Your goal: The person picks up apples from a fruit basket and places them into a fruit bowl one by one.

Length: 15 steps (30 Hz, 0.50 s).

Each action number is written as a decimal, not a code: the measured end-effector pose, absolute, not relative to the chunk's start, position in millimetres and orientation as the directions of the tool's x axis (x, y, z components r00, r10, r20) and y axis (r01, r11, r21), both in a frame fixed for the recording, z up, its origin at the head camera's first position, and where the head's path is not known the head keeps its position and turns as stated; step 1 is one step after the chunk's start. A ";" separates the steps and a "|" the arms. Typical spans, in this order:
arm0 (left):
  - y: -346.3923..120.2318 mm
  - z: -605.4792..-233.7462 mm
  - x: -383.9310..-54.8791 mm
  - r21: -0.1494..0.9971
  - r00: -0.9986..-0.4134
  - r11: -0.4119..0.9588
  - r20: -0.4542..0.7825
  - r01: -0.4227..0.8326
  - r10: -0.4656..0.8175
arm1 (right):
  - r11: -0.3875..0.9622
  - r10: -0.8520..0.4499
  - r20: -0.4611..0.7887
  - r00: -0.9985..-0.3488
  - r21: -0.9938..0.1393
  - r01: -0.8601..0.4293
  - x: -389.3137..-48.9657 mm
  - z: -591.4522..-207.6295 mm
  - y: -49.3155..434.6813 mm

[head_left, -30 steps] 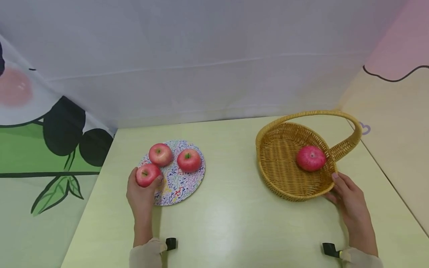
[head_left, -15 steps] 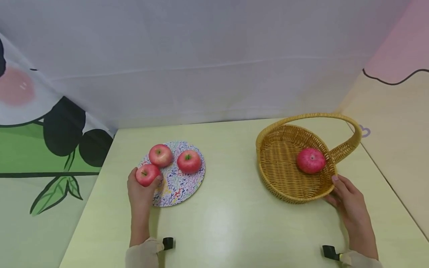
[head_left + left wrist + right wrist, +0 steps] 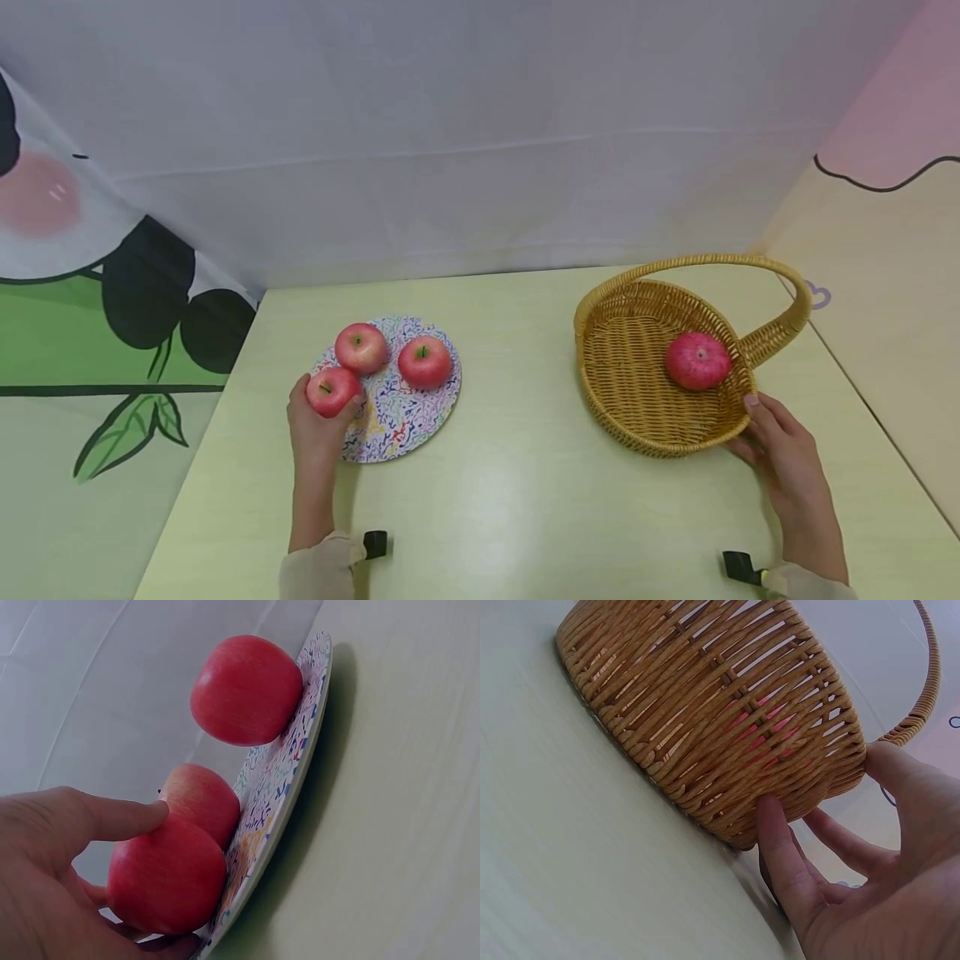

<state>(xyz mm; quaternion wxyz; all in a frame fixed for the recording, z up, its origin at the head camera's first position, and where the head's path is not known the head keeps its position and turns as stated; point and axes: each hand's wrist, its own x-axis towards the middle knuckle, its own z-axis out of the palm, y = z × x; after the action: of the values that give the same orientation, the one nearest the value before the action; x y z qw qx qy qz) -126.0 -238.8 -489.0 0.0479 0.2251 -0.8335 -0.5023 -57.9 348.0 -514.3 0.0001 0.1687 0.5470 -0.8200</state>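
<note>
My left hand [image 3: 318,437] curls its thumb and fingers round a red apple [image 3: 332,391] at the left edge of a round, colourfully patterned plate [image 3: 397,421]. Behind it a paler red apple [image 3: 362,347] touches or nearly touches it, and another red apple [image 3: 425,362] sits farther right on the plate. In the left wrist view the held apple [image 3: 166,877] is low over the plate; whether it bears on it is hidden. My right hand [image 3: 791,467] holds the near right side of a wicker basket [image 3: 630,367], thumb at the rim, fingers against the wall [image 3: 705,712].
Inside the basket, toward its right side, lies a round pink-red fruit [image 3: 698,360]. The basket's tall handle [image 3: 705,260] arches over its far side. The pale table [image 3: 510,467] meets a cloth backdrop [image 3: 480,208] behind and a printed wall on each side.
Both hands keep their holds on the apple and the basket. The head view has shifted slightly; the fruit and plate show no clear movement.
</note>
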 end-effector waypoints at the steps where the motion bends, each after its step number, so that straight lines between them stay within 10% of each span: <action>1: -239.0 -488.8 -125.9 0.859 -0.894 0.394 -0.148 -0.328 -0.423 | -0.403 0.185 -0.277 -0.943 -0.897 0.185 -57.7 -514.3 347.9; 15: -237.9 -483.3 -123.8 0.864 -0.888 0.374 -0.159 -0.336 -0.431 | -0.397 0.181 -0.271 -0.945 -0.900 0.181 -56.8 -514.8 349.4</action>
<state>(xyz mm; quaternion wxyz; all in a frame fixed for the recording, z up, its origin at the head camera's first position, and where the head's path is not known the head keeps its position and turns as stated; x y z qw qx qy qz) -123.8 -237.9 -483.3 0.0463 0.2317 -0.8275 -0.5093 -56.8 349.4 -514.8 0.0000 0.1651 0.5492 -0.8192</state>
